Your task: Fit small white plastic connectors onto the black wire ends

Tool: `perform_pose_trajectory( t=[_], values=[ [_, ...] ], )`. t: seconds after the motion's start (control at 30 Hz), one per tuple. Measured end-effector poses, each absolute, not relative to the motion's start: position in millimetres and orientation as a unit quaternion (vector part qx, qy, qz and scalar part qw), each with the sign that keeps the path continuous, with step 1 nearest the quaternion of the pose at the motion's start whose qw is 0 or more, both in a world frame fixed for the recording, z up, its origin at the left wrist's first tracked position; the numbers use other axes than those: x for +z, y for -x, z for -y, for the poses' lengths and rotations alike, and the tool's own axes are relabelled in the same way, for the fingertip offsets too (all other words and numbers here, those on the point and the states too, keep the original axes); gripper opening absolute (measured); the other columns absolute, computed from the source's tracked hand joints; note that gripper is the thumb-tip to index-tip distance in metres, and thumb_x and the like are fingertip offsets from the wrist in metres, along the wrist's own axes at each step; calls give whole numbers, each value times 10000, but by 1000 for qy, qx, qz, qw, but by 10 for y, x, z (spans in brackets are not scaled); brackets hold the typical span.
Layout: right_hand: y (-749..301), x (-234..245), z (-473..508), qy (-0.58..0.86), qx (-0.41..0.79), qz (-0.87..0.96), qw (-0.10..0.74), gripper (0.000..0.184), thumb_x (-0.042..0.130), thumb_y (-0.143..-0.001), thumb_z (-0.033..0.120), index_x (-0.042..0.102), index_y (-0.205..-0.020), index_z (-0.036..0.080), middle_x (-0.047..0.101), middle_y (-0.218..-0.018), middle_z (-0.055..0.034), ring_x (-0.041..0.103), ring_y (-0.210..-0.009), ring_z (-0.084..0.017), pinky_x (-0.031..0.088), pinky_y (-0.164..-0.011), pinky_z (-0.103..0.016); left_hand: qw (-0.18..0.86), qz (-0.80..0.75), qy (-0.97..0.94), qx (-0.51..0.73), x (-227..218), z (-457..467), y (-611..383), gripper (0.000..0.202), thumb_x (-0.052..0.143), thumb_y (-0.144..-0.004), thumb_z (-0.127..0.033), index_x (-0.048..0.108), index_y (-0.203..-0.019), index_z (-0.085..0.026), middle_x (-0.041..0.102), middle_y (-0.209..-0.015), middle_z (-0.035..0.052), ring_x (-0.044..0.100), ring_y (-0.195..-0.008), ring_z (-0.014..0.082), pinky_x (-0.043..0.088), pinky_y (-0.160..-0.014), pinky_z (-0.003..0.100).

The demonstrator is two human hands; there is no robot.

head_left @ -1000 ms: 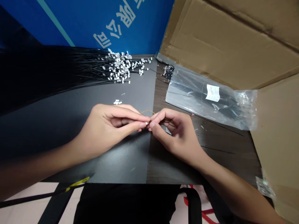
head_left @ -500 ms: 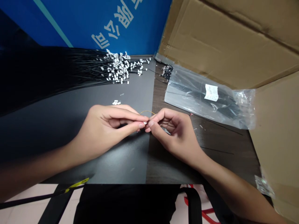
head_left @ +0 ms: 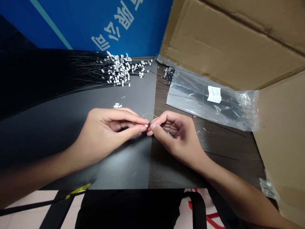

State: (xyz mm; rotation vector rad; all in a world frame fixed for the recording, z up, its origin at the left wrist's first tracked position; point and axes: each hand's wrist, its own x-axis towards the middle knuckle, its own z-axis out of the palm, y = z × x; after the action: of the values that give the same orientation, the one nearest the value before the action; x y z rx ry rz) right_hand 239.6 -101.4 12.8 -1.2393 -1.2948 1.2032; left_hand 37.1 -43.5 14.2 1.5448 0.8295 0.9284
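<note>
Between thumb and fingertips, my left hand point(head_left: 109, 130) pinches a small white connector point(head_left: 146, 126). Its fingertips meet those of my right hand point(head_left: 176, 133), which is pinched closed right beside the connector; what lies in that pinch is mostly covered by the fingers. A thin yellow wire point(head_left: 149, 114) arcs behind the fingertips from one hand to the other. Just beyond my left hand, a few loose white connectors point(head_left: 117, 105) lie on the grey mat point(head_left: 124, 171).
A bundle of black wires point(head_left: 71, 68) with white connector ends point(head_left: 121, 68) fills the back left. At the right lies a clear plastic bag point(head_left: 190, 101) of black wires. Cardboard point(head_left: 228, 44) and a blue panel point(head_left: 71, 22) wall the table. Loose wires point(head_left: 221, 155) lie nearby.
The whole view has shifted slightly left. Both hands keep their pinch together, with barely any movement of the fingertips around the white connector.
</note>
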Motion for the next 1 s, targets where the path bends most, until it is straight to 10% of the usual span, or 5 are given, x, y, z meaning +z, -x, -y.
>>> perform_pose_trajectory(
  t=[1.0],
  values=[
    [-2377, 135, 1029, 497, 510, 502, 490, 122, 862, -923, 244, 774, -861, 186, 842, -840, -41, 797, -776, -165, 636, -754, -286, 536, -367, -641, 408, 173, 456, -384, 178, 872, -822, -37, 874, -790, -211, 867, -829, 10, 827, -743, 141, 726, -783, 211]
  ],
)
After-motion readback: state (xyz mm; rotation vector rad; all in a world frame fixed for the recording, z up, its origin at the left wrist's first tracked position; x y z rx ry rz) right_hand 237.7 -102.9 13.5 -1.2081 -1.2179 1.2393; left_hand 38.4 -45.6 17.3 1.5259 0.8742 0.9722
